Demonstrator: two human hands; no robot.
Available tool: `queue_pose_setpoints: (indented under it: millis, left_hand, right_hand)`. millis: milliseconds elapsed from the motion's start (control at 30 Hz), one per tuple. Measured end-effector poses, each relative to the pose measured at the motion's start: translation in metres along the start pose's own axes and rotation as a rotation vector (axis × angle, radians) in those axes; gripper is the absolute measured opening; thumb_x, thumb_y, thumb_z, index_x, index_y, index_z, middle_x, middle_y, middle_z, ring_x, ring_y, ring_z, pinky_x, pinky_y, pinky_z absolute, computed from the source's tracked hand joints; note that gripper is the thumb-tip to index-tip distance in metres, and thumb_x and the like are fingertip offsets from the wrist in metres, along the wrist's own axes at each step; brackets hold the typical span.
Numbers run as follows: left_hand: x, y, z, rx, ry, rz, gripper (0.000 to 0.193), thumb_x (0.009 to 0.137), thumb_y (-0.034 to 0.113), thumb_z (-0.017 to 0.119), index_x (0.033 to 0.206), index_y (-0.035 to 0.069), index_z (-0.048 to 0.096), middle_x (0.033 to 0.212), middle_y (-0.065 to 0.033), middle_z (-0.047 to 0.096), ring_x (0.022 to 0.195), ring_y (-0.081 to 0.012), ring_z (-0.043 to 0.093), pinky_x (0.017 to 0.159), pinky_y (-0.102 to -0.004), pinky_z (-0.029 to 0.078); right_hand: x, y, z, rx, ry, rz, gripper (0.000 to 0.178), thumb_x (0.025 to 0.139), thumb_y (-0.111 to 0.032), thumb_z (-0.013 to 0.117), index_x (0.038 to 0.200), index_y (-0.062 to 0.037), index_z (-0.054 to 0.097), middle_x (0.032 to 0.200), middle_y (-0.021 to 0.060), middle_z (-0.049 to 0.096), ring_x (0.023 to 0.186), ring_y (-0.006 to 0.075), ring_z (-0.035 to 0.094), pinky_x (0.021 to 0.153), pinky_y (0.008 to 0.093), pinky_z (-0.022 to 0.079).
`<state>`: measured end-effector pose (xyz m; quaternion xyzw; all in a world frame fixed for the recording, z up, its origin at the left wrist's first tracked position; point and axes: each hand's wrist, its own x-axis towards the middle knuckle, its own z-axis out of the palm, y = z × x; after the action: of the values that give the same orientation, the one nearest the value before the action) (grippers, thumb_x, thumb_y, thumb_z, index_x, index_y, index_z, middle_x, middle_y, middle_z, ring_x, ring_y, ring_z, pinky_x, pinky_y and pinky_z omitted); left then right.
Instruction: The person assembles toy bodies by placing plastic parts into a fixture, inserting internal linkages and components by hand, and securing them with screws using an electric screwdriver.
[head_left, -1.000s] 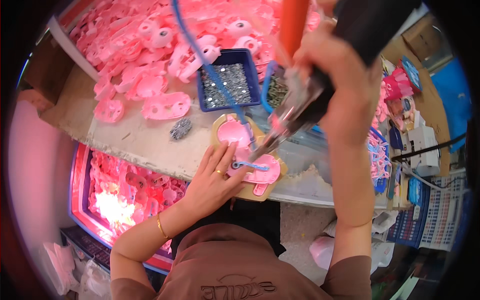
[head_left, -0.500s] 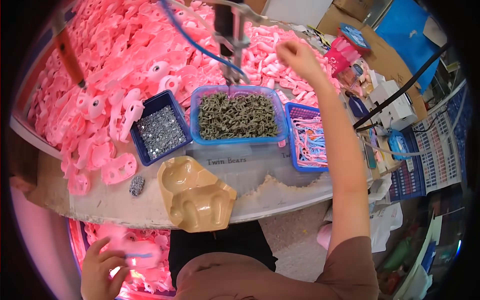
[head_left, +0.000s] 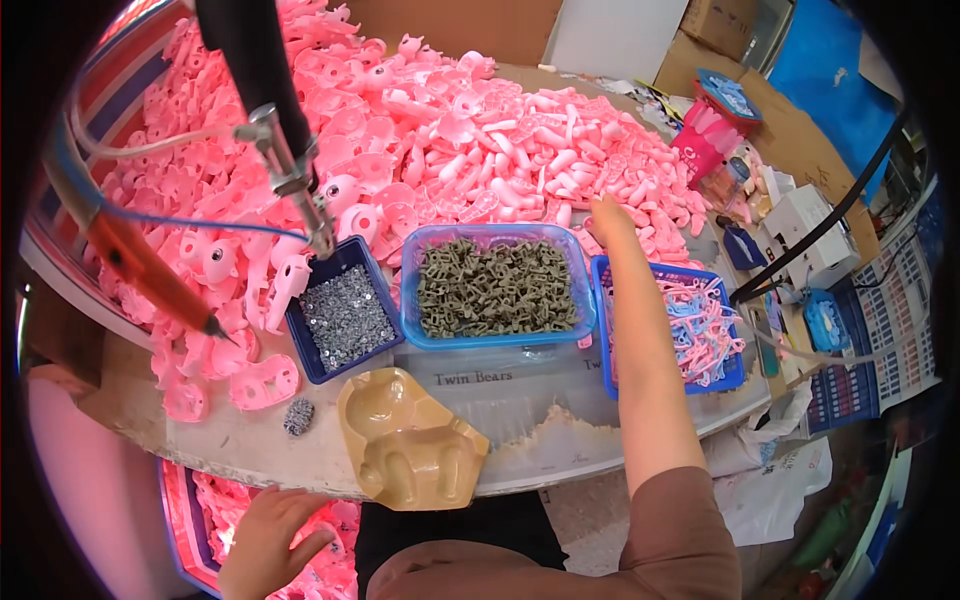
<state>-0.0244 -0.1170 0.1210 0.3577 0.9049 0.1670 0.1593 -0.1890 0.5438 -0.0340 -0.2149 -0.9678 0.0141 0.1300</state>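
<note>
My left hand (head_left: 268, 541) is held low in front of the table's near edge, fingers stretched and nothing in them. Below it stands a bin of pink plastic parts (head_left: 335, 535). My right arm reaches forward past a blue basket (head_left: 738, 374) of pink and blue pieces. At the edge of a big heap of pink moulded parts (head_left: 520, 150), my right hand (head_left: 612, 220) has its fingers drawn together; what they hold, if anything, is hidden. A tan moulded fixture (head_left: 412, 440) with hollows lies on the table's front edge.
A blue tub (head_left: 500, 342) of small dark olive parts stands mid-table, beside a navy tray (head_left: 350, 362) of small metal pieces. Above that tray hangs a power driver (head_left: 290, 165) with a hose. An orange-handled tool (head_left: 150, 270) hangs at left. A grey clump (head_left: 298, 416) lies nearby.
My left hand has let go of a pink piece, which had something blue by it. My right hand has come down to the heap's near edge. The hanging driver has swung left.
</note>
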Motion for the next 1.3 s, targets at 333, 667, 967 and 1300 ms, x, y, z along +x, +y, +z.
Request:
queue_pose_setpoints:
  millis: [333, 667, 967, 1300]
  left_hand:
    - [0.069, 0.030, 0.030, -0.108, -0.082, 0.400, 0.029, 0.089, 0.023, 0.071, 0.113, 0.008, 0.067, 0.108, -0.0098, 0.070, 0.105, -0.0295, 0.065, 0.099, -0.0442, 0.048]
    - [0.080, 0.052, 0.047, -0.117, -0.031, 0.524, 0.023, 0.088, 0.019, 0.071, 0.108, 0.007, 0.068, 0.105, -0.0087, 0.070, 0.103, -0.0279, 0.065, 0.098, -0.0417, 0.049]
    - [0.057, 0.014, 0.056, -0.180, 0.141, 0.405, 0.022, 0.084, 0.010, 0.071, 0.106, 0.006, 0.069, 0.116, -0.0090, 0.068, 0.114, -0.0319, 0.061, 0.098, -0.0441, 0.050]
    - [0.047, -0.009, 0.051, -0.172, 0.323, 0.345, 0.020, 0.083, 0.009, 0.072, 0.103, 0.005, 0.069, 0.116, -0.0098, 0.069, 0.110, -0.0307, 0.063, 0.094, -0.0424, 0.052]
  right_hand:
    - [0.000, -0.086, -0.055, 0.805, 0.166, -0.165, 0.035, 0.085, -0.026, 0.067, 0.110, -0.0011, 0.061, 0.109, 0.0233, 0.066, 0.105, 0.0388, 0.065, 0.085, 0.0424, 0.052]
    - [-0.006, -0.155, -0.056, 0.722, 0.065, -0.005, 0.042, 0.077, -0.030, 0.076, 0.111, -0.0060, 0.069, 0.102, 0.0123, 0.072, 0.097, 0.0279, 0.069, 0.084, 0.0410, 0.055]
    - [-0.176, -0.151, -0.168, 0.655, -0.773, -0.668, 0.034, 0.077, -0.028, 0.078, 0.101, -0.0059, 0.070, 0.096, 0.0098, 0.072, 0.090, 0.0228, 0.070, 0.080, 0.0327, 0.053]
    - [-0.270, -0.244, -0.159, 0.570, -0.586, -0.788, 0.028, 0.088, -0.023, 0.070, 0.110, -0.0083, 0.061, 0.107, 0.0107, 0.056, 0.086, 0.0350, 0.063, 0.070, 0.0436, 0.051]
